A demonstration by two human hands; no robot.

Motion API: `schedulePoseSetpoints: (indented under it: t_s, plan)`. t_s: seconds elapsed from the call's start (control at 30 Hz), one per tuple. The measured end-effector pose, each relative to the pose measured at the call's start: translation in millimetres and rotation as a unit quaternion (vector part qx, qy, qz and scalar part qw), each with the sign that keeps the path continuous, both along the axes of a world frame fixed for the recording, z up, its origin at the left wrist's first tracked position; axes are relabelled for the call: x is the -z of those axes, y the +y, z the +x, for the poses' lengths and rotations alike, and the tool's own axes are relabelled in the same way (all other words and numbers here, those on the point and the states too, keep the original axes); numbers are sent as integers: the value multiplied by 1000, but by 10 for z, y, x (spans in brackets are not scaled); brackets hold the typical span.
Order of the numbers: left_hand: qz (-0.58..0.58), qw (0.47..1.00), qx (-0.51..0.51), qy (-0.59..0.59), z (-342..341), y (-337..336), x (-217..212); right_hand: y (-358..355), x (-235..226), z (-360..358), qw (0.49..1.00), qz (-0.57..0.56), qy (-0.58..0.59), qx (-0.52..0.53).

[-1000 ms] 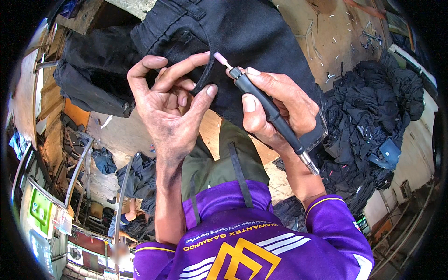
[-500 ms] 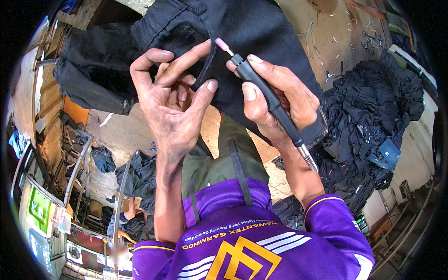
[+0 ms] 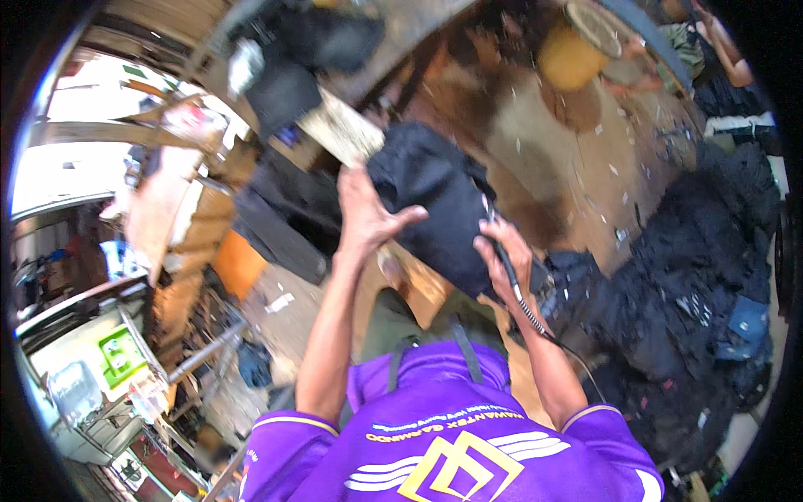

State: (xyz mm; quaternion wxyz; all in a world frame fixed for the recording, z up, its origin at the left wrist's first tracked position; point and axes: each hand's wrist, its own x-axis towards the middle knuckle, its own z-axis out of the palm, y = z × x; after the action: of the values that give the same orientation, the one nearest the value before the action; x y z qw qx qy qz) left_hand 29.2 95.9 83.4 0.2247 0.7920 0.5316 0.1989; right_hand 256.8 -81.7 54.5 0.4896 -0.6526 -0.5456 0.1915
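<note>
Black trousers, blurred by motion, lie bunched on the wooden surface before me. My left hand is at their left edge, its thumb stretched out over the black cloth and apart from the other fingers. In my right hand is a slim black rotary tool, gripped like a pen at the trousers' right side. Its tip points away from me, close to the cloth; whether it touches cannot be made out. A ribbed metal sleeve and a thin cable trail back along my right forearm.
A large heap of dark garments fills the right side, with a blue denim piece on it. Scraps litter the wooden board. Another person's arm shows at the far right. A green tray stands at left.
The view has shifted, showing more of the far area. My left hand has let go of the thin black loop and spread out. The rotary tool stays in my right hand, now farther from me.
</note>
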Motion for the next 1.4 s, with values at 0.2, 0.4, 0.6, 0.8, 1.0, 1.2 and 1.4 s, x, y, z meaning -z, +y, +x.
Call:
schedulePoseSetpoints:
  t_s: [0.2,0.4,0.6,0.8,1.0,1.2,1.4]
  plan:
    - [-36,961,-84,260,341,48,71,-166,271,-1,999,-17,-36,-21]
    - [-287,955,-25,75,273,-85,-49,-192,275,-29,998,-20,-57,36]
    - [-460,814,124,-332,60,156,-238,-64,206,-94,995,-7,-94,29]
    - [-372,908,114,-155,-316,1038,-207,484,337,-518,990,7,-132,49]
    - [66,990,1,124,-258,1392,39,975,354,-734,997,59,-43,11]
    - [107,976,187,7,-367,407,530,782,411,-505,998,17,54,-17]
    - [10,994,104,-15,-462,210,714,958,432,-389,990,57,-88,-98]
